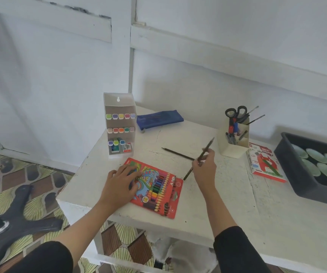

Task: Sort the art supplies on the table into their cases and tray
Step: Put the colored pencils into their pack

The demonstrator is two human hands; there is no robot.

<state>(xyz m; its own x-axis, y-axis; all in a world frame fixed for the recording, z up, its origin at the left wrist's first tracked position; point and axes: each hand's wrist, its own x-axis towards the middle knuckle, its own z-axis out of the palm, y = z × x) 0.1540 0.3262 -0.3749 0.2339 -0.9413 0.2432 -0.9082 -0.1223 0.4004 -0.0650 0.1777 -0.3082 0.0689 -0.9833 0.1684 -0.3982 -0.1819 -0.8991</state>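
First, the left hand (119, 180) lies on the near-left part of the red pencil box (158, 192), fingers straight and spread, holding nothing. The box sits flat and a little askew near the front edge of the bench (227, 203).

Just right of it, the right hand (205, 168) pinches a dark pencil (208, 146) at about mid-shaft, thumb and fingers closed round it. Its long axis runs diagonally. The lower end points near-left, close to the box's right corner, and the upper end rises far-right toward the cup (233, 148). Blur hides which end is sharpened and whether the lower end touches the bench.

A second pencil (176, 153) lies flat just beyond the hand. Its tip points far-left and its other end runs in behind the held pencil. Both are likely light, stiff and thin (apt to roll, with a brittle point). A mid-shaft pinch looks the safest hold, and the flat one would need fingertips slid under it.

To the right lie a pastel box (265, 164) and, at the bench's edge, a black tray (296, 180) with pale green discs inside. Farther back, the cup holds scissors (235, 112) and pens. A blue pouch (159, 118) lies at the rear, and a white marker rack (119, 125) stands upright at the far left.
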